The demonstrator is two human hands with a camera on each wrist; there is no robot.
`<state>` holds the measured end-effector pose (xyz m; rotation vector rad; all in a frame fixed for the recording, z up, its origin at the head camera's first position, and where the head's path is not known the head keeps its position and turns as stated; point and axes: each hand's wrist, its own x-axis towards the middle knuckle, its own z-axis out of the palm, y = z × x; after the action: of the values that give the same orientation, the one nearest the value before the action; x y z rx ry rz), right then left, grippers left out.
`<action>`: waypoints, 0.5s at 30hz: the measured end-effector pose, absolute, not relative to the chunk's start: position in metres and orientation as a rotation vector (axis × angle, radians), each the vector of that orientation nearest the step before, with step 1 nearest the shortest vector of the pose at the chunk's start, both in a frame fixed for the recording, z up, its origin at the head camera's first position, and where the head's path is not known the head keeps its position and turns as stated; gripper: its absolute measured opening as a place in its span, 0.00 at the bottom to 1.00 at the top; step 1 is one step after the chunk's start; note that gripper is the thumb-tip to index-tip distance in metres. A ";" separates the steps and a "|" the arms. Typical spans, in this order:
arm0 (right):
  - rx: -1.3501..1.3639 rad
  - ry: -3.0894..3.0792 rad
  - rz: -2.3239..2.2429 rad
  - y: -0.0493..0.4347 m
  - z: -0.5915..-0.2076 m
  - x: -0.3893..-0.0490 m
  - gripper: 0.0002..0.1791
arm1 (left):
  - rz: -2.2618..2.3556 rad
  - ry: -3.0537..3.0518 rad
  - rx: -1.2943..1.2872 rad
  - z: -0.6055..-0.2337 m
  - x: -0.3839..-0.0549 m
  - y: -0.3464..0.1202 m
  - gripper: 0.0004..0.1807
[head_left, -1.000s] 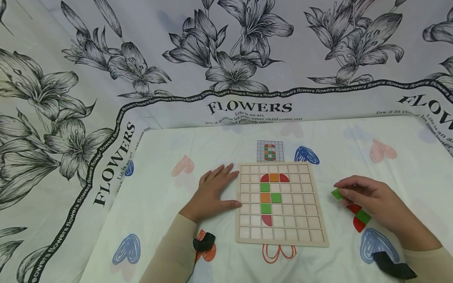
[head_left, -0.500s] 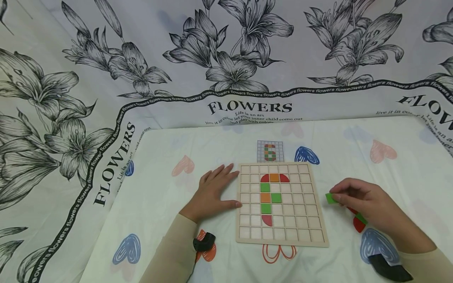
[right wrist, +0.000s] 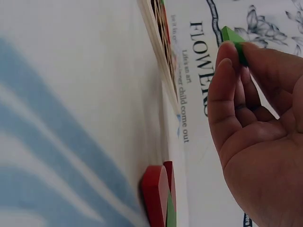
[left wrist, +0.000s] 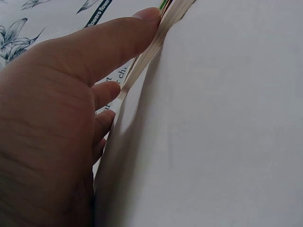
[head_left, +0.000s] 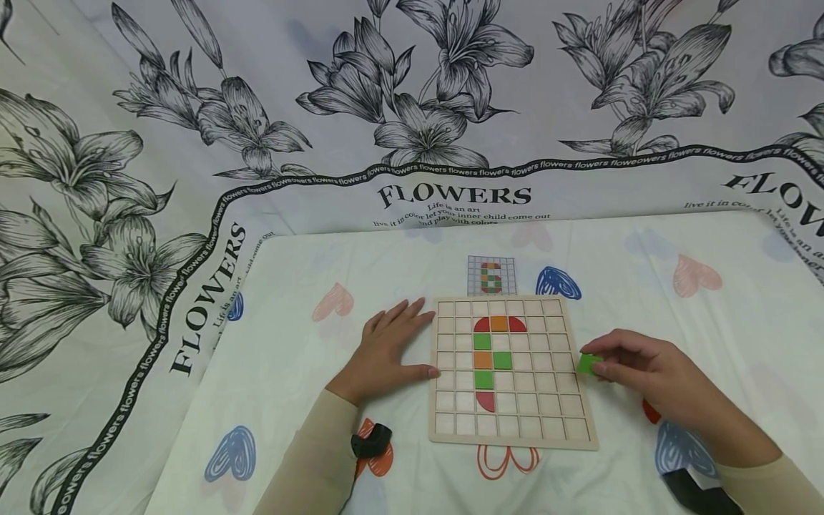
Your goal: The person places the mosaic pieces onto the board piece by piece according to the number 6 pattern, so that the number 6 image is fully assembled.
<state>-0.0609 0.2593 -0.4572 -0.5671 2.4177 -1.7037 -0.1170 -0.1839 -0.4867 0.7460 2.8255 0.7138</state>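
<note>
A wooden grid board point(head_left: 541, 425) lies on the cloth, bearing red quarter-round, orange and green square blocks in several of its cells. Just off the board's right edge, my right hand point(head_left: 656, 372) pinches a green block point(head_left: 587, 364) between thumb and fingertips; the right wrist view shows this green block point(right wrist: 233, 40) held up from the cloth. My left hand point(head_left: 389, 354) rests at the board's left edge, fingers spread and fairly straight, with the thumb touching the rim. In the left wrist view the thumb point(left wrist: 118, 40) lies against the board's side point(left wrist: 147, 59).
A small printed pattern card point(head_left: 492, 275) lies behind the board, partly overlapped by it. Under my right hand sits a red block point(head_left: 651, 411); the right wrist view shows red blocks point(right wrist: 155, 191) beside a green block point(right wrist: 171, 210). A flower-printed cloth point(head_left: 425, 93) covers the back.
My right hand has moved left with the green block, from beside the loose blocks to the board's right edge. The left hand and the board have stayed in place.
</note>
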 end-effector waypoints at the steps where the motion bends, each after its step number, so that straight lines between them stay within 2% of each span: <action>1: -0.580 2.417 -1.709 0.258 -0.457 -0.061 0.15 | 0.714 2.825 0.748 -0.486 -0.117 -0.184 0.53; 15: -0.608 2.351 -1.753 0.242 -0.456 -0.056 0.13 | 0.695 2.824 0.733 -0.485 -0.117 -0.183 0.53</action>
<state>-0.0556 0.2420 -0.4564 -0.6075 2.3512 -1.7532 -0.1173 -0.1828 -0.4854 0.7333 2.8242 0.6952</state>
